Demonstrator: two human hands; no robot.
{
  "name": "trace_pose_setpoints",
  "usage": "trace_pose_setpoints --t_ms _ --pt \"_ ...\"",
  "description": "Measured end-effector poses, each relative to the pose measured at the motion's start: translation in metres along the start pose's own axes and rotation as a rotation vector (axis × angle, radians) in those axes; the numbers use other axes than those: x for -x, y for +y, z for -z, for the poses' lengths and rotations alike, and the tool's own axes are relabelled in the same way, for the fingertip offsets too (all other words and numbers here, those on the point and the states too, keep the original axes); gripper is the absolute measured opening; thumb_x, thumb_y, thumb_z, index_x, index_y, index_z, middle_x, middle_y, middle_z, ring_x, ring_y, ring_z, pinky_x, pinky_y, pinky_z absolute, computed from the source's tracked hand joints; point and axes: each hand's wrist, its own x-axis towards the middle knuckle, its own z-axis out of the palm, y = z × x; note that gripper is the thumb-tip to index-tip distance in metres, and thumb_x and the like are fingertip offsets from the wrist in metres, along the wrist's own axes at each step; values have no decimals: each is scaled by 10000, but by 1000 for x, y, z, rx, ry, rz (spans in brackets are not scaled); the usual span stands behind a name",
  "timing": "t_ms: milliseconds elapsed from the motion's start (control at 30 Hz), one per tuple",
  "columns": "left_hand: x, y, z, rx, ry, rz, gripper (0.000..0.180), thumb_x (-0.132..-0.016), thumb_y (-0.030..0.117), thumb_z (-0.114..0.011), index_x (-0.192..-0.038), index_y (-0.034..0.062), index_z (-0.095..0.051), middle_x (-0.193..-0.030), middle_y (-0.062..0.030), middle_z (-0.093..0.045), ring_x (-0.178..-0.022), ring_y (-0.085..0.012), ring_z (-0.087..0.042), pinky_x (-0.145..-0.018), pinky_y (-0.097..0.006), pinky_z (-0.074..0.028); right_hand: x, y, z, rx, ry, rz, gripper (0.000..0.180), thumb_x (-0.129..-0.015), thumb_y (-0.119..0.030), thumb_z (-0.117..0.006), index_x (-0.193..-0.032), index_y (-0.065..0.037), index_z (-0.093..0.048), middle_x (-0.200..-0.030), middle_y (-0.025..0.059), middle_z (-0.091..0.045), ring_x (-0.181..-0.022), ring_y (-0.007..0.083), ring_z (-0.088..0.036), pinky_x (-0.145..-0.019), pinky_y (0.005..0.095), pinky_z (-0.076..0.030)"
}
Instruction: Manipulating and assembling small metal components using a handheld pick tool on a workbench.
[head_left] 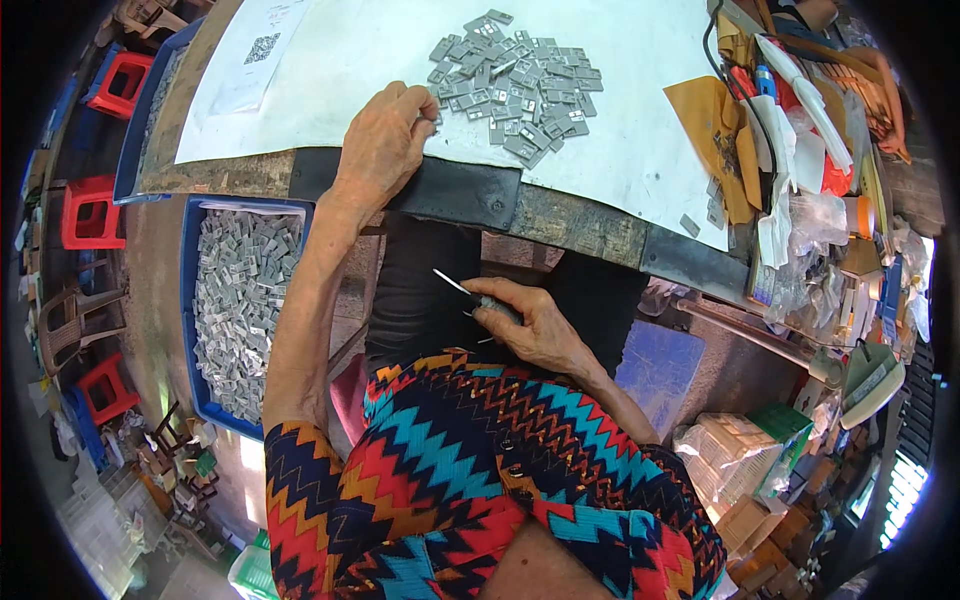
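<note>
A pile of small flat grey plastic pieces [525,90] lies on the white-covered table top [350,50]. At the pile's left edge, my left hand [385,145] has its thumb and fingers pinched together, with a bit of a grey piece [437,119] showing at the fingertips. Lower down, over my lap, my right hand [535,325] is closed round the grey handle of a thin-bladed knife [452,281]. Its narrow pale blade points up and left, away from the table pieces. Fingers hide part of the handle.
A blue crate [190,350] full of similar grey pieces stands left of my legs. Brown paper [715,130], plastic bags and a dark cable clutter the table's right side. A printed sheet [255,60] lies at the far left. Red stools [95,212] stand on the floor beyond the crate.
</note>
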Motion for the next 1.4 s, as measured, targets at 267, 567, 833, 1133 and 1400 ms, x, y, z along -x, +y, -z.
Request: trace_pose_setpoints --t_ms 267,567,833,1133,1400 --pt "6 2 3 -32 -37 -79 126 -779 -4 -551 -887 16 -488 -813 -115 -491 -748 -270 -507 -661 -354 -417 1 0 1 -9 -9 -28 298 -857 -127 -532 -1135 -18 -545 -668 -21 -452 -591 46 -377 -504 215 -322" --pt "11 0 7 -148 -60 -148 194 -739 -63 -499 -926 -21 -470 -831 -170 -479 -807 -321 -510 -732 -394 -438 0 2 -2 -6 -7 7 295 -857 -117 -532 -1138 -30 -549 -666 -28 -448 -579 43 -367 -489 218 -316" --pt "13 -4 11 -165 -78 -198 215 -712 -77 -493 -920 -29 -471 -842 -168 -468 -821 -321 -513 -727 -383 -447 1 -5 2 -7 29 28 309 -853 -112 -537 -1150 -29 -543 -663 -31 -472 -573 39 -397 -494 197 -334" --pt "26 39 26 570 19 362 207 -922 148 -409 -983 -34 -488 -726 -97 -571 -517 -140 -426 -517 -273 -383 5 -40 21 -121 212 111 306 -836 -85 -564 -1135 -23 -549 -797 1 -550 -658 47 -476 -574 195 -398" --pt "63 55 2 1779 -174 628 228 -911 172 -477 -1021 -28 -490 -764 -85 -568 -554 -44 -367 -483 -175 -289 2 -39 21 7 322 192 317 -855 -102 -556 -1158 -10 -541 -753 16 -560 -595 41 -481 -495 170 -379"
